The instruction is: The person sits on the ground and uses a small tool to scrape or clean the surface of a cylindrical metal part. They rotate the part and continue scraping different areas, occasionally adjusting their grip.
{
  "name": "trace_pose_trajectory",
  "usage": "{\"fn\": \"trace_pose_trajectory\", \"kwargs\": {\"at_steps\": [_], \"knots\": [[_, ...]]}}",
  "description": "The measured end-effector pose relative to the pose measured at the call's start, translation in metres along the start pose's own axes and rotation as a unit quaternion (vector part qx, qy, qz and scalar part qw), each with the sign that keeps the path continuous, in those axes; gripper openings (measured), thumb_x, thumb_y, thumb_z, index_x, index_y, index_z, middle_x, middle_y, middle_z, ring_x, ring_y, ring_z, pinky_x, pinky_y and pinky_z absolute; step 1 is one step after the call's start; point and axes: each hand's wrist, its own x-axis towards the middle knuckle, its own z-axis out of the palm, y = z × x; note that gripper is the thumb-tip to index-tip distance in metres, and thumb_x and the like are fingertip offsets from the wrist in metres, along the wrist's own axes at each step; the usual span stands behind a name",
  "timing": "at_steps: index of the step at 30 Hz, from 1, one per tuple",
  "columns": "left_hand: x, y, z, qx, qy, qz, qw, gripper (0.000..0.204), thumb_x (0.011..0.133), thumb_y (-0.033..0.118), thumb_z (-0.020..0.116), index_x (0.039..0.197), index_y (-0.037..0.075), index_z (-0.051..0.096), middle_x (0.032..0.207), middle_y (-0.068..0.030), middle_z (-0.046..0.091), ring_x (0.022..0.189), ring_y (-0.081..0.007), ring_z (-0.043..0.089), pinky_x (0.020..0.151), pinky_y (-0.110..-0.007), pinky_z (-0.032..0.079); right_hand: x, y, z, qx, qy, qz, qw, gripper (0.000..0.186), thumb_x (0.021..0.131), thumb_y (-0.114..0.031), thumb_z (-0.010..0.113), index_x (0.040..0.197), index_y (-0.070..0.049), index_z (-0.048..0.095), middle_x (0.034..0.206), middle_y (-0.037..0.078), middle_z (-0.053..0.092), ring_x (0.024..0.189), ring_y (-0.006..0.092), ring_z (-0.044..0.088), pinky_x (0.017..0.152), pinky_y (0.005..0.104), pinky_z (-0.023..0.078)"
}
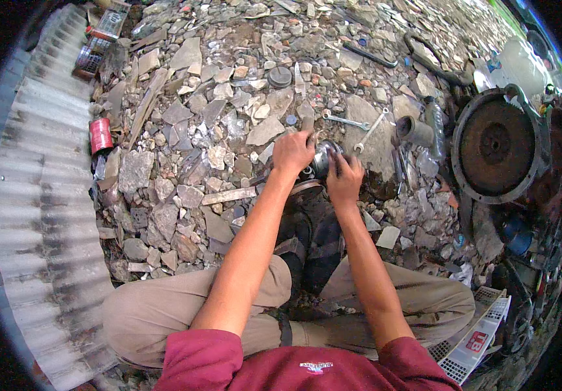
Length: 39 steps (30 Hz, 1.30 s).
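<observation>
In the head view, a shiny metal part (321,161) sits between the hands, above the dark boots. The left hand (292,153) is curled almost closed beside it, its grip hidden. The right hand (346,177), half curled, touches the part with bent fingers; I cannot tell how firmly. Wrenches (371,130) lie just beyond on a flat stone (367,113).

The left forearm (248,247) and right forearm (370,267) are stretched forward and angled inward. The left hand (294,153) is held slightly farther forward, its back turned up, its fingers curled and partly hidden. The right hand (346,179) is placed just beside it, fingers bent. The 2 legs (418,293) are folded, knees (131,319) spread wide.
</observation>
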Motion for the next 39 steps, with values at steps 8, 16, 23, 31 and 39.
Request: {"fn": "trace_pose_trajectory", "kwargs": {"at_steps": [8,16,23,31,39], "knots": [[-0.001,-0.004,0.001,0.017,-0.008,0.002,1.0,0.032,0.093,0.038,0.06,0.103,0.012,0.075,0.086,-0.021,0.071,0.083,-0.0403,0.069,0.075,-0.05,0.055,0.019,-0.017,-0.004,-0.006,0.006,-0.043,0.999,0.022,0.084,-0.018,0.068,0.104,-0.011,0.073,0.092,0.016,0.061,0.093,0.0377,0.059,0.08,0.0492,0.046],[-0.001,0.007,-0.002,0.006,-0.025,0.004,1.0,0.032,0.092,0.039,0.061,0.107,0.013,0.074,0.088,-0.0224,0.071,0.084,-0.0412,0.069,0.076,-0.051,0.055,0.066,-0.011,0.017,-0.07,-0.057,-0.079,0.993,0.027,0.08,-0.013,0.067,0.106,-0.01,0.073,0.094,0.016,0.061,0.092,0.0393,0.058,0.08,0.0509,0.047],[-0.004,-0.001,0.0,-0.004,0.031,0.023,0.999,0.031,0.093,0.038,0.06,0.09,0.009,0.073,0.079,-0.0223,0.07,0.076,-0.0409,0.069,0.068,-0.051,0.054,0.006,-0.01,-0.013,-0.007,-0.013,-0.068,0.998,0.024,0.083,-0.008,0.066,0.107,-0.01,0.072,0.096,0.014,0.061,0.095,0.0376,0.058,0.081,0.0495,0.046],[-0.003,-0.003,-0.001,-0.008,0.0,0.002,1.0,0.03,0.093,0.04,0.061,0.102,0.014,0.075,0.079,-0.0218,0.07,0.079,-0.0417,0.069,0.069,-0.052,0.054,0.029,-0.015,-0.003,-0.025,-0.025,-0.095,0.995,0.03,0.081,-0.009,0.067,0.11,-0.013,0.073,0.09,0.01,0.059,0.09,0.0332,0.058,0.077,0.0473,0.044],[-0.005,0.004,0.001,-0.005,-0.014,0.005,1.0,0.035,0.094,0.043,0.06,0.107,0.014,0.074,0.086,-0.0225,0.071,0.083,-0.0417,0.069,0.074,-0.051,0.055,0.056,-0.014,0.011,-0.111,-0.054,-0.103,0.987,0.036,0.077,-0.01,0.066,0.112,-0.015,0.073,0.097,0.012,0.062,0.094,0.0343,0.058,0.081,0.0484,0.046]]}}
